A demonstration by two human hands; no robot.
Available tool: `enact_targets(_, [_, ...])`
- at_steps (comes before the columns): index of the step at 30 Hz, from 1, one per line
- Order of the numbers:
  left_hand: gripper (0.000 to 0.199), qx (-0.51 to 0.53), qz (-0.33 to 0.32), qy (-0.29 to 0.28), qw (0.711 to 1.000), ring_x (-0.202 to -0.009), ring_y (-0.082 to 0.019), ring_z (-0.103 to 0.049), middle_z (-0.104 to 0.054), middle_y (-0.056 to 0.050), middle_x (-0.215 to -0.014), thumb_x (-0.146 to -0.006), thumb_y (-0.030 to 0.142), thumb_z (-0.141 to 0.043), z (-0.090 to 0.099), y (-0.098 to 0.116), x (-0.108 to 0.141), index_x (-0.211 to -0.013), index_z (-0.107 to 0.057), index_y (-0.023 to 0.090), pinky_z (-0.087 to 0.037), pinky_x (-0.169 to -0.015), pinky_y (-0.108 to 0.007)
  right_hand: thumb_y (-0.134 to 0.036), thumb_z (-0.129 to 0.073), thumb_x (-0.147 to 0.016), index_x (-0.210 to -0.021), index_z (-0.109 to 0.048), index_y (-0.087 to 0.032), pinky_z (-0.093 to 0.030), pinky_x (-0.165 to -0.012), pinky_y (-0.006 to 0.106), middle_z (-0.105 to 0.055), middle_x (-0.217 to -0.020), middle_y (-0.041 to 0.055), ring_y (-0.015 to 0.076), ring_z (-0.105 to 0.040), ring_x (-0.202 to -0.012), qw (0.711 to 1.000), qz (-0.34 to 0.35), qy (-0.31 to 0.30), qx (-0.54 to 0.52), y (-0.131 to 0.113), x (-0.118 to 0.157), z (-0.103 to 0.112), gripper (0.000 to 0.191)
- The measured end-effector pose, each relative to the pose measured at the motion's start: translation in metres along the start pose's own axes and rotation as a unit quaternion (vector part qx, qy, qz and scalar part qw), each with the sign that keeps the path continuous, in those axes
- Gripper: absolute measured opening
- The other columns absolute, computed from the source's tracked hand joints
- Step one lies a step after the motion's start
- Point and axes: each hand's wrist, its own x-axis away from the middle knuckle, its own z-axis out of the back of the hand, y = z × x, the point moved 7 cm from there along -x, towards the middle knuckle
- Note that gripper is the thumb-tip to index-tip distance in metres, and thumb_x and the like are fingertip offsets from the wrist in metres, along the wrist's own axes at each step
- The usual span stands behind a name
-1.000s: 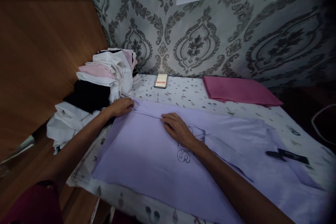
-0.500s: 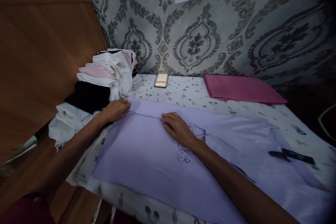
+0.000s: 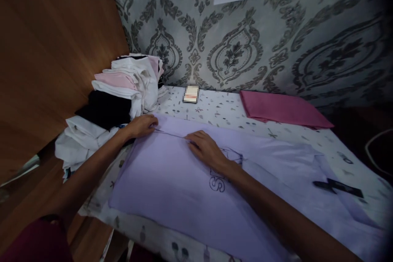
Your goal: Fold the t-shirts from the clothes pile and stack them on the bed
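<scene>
A lilac T-shirt [image 3: 166,180] lies spread on the patterned sheet, with dark outlined lettering on its front, partly hidden under my right forearm. A thin fold or edge line runs across its upper left part. At the left end of that line, my left hand [image 3: 143,125] has its fingers closed on the fabric. My right hand [image 3: 206,147] rests on the shirt farther along, fingers bent and pinching cloth at the line's other end. A black tag-like strip [image 3: 344,188] lies at the shirt's right end.
Folded white, pink and black clothes [image 3: 135,82] are piled at the left against a wooden panel [image 3: 58,45]. A small pixelated item [image 3: 191,94] sits near the wall. Folded pink cloth [image 3: 282,108] lies at the back right. The sheet's [image 3: 159,233] front edge drops off near me.
The view has shifted slightly. My right hand has slid a little to the left along the fold line, closer to my left hand. Both hands stay on the shirt.
</scene>
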Motion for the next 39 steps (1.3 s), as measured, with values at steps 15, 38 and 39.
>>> enact_targets(15, [0.017, 0.042, 0.071, 0.074, 0.994, -0.088, -0.02, -0.063, -0.068, -0.006, -0.099, -0.089, 0.02, -0.05, 0.025, -0.003, 0.016, -0.098, -0.064, 0.018, -0.045, -0.075, -0.029, -0.014, -0.047, -0.098, -0.113, -0.065, -0.016, -0.046, -0.077, 0.033, -0.066, -0.113, 0.0126, 0.0248, -0.058, -0.106, 0.977, -0.061, -0.127, 0.158, -0.042, -0.11, -0.055, 0.024])
enact_targets(38, [0.041, 0.023, -0.017, 0.085, 0.996, -0.13, -0.027, -0.054, -0.064, -0.015, -0.134, -0.104, 0.035, -0.035, -0.04, 0.022, -0.016, -0.133, -0.057, 0.015, -0.033, -0.115, -0.048, -0.021, -0.05, -0.096, -0.093, -0.068, -0.021, -0.047, -0.079, 0.031, -0.067, -0.089, 0.0048, 0.0181, -0.062, -0.085, 0.993, 0.026, 0.016, -0.111, -0.02, -0.102, -0.041, 0.018])
enact_targets(39, [0.041, 0.015, -0.004, 0.079, 0.997, -0.133, -0.027, -0.051, -0.062, -0.014, -0.137, -0.104, 0.035, -0.036, -0.043, 0.016, -0.014, -0.135, -0.055, 0.017, -0.03, -0.116, -0.05, -0.023, -0.05, -0.097, -0.094, -0.068, -0.02, -0.047, -0.078, 0.031, -0.067, -0.089, 0.0052, 0.018, -0.062, -0.084, 0.992, 0.03, 0.008, -0.119, -0.021, -0.098, -0.045, 0.019])
